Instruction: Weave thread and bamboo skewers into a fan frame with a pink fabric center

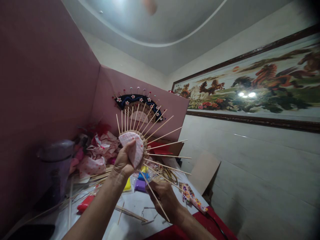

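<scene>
My left hand (123, 162) grips a half-round base (139, 151) covered in pale pink dotted cloth, its thumb lying across the front. Twisted cord is woven along the curved edge. Thin wooden sticks (163, 136) fan outward from that edge, upward and to the right. Below the fan, my right hand (163, 198) is curled beside the lowest stick (155, 196), which crosses in front of it. Its fingertips are mostly hidden, so what they hold cannot be made out.
On the white table (135, 201) are pink cloth (97, 160), a purple packet (140, 186), a red packet (85, 204), loose sticks (132, 213) and a flower-patterned glue gun (192, 198). A purple bin (55, 170) stands left. A decorated fan (138, 100) stands against the pink panel (107, 86).
</scene>
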### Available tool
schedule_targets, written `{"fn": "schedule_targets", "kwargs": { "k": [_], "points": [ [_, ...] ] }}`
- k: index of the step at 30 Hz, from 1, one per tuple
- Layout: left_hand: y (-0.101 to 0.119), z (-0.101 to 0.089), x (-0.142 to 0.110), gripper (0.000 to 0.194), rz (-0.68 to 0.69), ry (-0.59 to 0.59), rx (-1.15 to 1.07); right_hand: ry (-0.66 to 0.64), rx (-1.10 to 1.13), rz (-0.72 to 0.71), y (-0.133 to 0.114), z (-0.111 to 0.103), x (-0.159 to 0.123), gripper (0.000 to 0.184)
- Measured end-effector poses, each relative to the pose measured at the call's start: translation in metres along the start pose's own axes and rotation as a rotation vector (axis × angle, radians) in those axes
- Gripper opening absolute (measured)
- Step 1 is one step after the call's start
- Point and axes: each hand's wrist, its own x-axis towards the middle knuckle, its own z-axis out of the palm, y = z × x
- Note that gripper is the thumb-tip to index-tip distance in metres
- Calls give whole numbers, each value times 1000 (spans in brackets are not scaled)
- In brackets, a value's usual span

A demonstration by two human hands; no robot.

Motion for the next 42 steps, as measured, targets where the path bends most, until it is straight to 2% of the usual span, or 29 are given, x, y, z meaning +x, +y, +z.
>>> {"fn": "schedule_targets", "kwargs": {
  "k": [7,11,16,23,31,34,37,42],
  "points": [
    [1,-1,0,19,-43,8,46,68,9,88,5,1,-5,19],
    [0,-2,1,21,-61,14,38,60,-4,110,9,0,-6,19],
    [-1,-4,2,21,-31,28,24,103,-66,116,17,4,-9,19],
    [-1,-4,2,20,-20,13,47,129,-35,107,19,5,-11,18],
    [-2,-8,4,13,36,-1,129,131,-37,210,21,-3,-17,21],
    [-1,-12,6,12,55,-14,156,125,0,165,24,-7,-25,24],
    [1,-14,7,13,64,-13,171,172,22,106,26,-11,-33,25],
    [3,-17,10,13,85,17,169,235,22,103,26,-21,-46,23]
  ]
}}
